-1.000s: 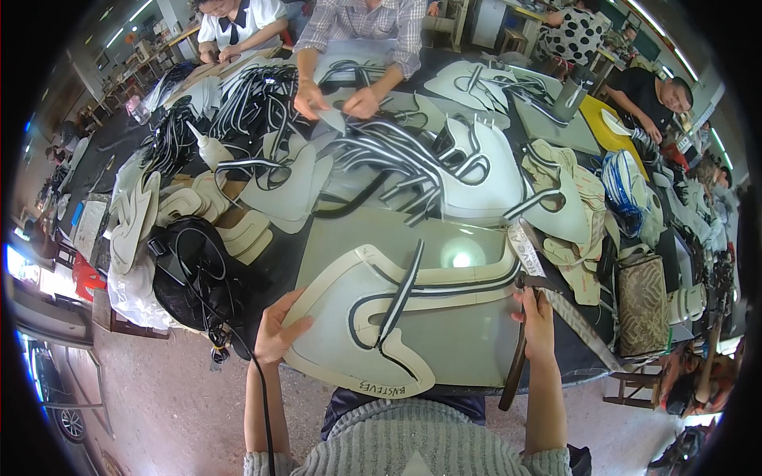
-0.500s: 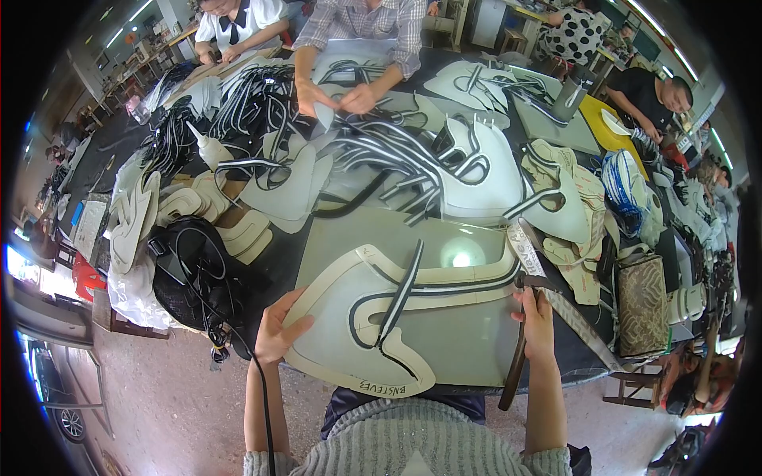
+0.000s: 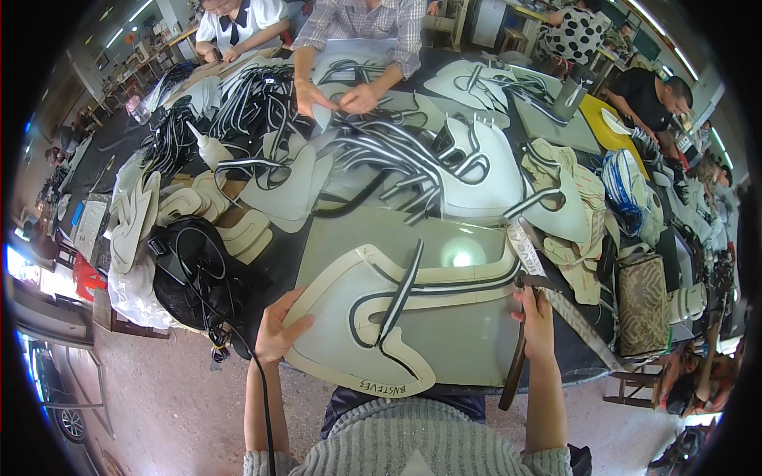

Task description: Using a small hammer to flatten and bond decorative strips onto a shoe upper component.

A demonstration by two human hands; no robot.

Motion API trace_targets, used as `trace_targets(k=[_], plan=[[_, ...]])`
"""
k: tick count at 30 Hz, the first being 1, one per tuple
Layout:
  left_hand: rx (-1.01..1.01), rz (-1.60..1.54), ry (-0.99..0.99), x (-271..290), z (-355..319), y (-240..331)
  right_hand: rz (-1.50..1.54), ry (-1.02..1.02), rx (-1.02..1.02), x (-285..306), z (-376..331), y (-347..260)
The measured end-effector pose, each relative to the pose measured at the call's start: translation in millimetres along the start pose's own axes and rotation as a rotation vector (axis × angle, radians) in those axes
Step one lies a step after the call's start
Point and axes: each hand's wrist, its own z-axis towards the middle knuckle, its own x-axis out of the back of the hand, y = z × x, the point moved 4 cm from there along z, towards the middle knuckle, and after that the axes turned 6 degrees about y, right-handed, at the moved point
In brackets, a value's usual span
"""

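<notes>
A cream pattern board (image 3: 317, 283) lies tilted on the grey-green work mat in front of me. A pale shoe-upper piece (image 3: 337, 297) rests within its outline, with a black-and-white strip (image 3: 468, 285) running along its curves. One loose strip end (image 3: 403, 289) stands up near the middle. My left hand (image 3: 282, 324) grips the board's left edge, thumb on top. In my right hand (image 3: 535, 321), at the board's right end, is a hammer with a dark head (image 3: 538, 282) and a brown handle (image 3: 513, 377) pointing down toward me.
Beyond the mat (image 3: 468, 353) lie piled white pieces (image 3: 480, 190) and striped strips (image 3: 389, 155). A glue bottle (image 3: 210, 149) and a black mesh bag with cables (image 3: 194, 270) are at left. A printed tape (image 3: 575, 317) crosses the right side. A co-worker's hands (image 3: 337, 99) work opposite.
My hands, the board and the hammer keep their places. At the far right, a co-worker's head and arm have shifted slightly.
</notes>
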Motion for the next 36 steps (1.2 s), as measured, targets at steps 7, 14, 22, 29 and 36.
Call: trace_targets(k=[7,14,22,29,36], plan=[[0.001,-0.005,0.008,-1.8,-0.3,1.5,-0.011,-0.007,0.016,0.2,0.3,0.2],[0.008,-0.011,0.010,-1.5,-0.4,0.3,-0.015,-0.010,0.015,0.1,0.2,0.3],[-0.002,-0.005,0.004,-0.5,0.4,-1.8,-0.014,-0.007,0.016,0.8,0.2,1.0],[-0.004,0.002,0.008,-0.3,0.3,-1.5,-0.021,-0.010,0.025,-0.1,-0.2,0.1],[-0.008,0.018,0.016,0.7,0.6,-2.9,-0.025,0.000,0.012,-0.6,-1.3,-1.0]])
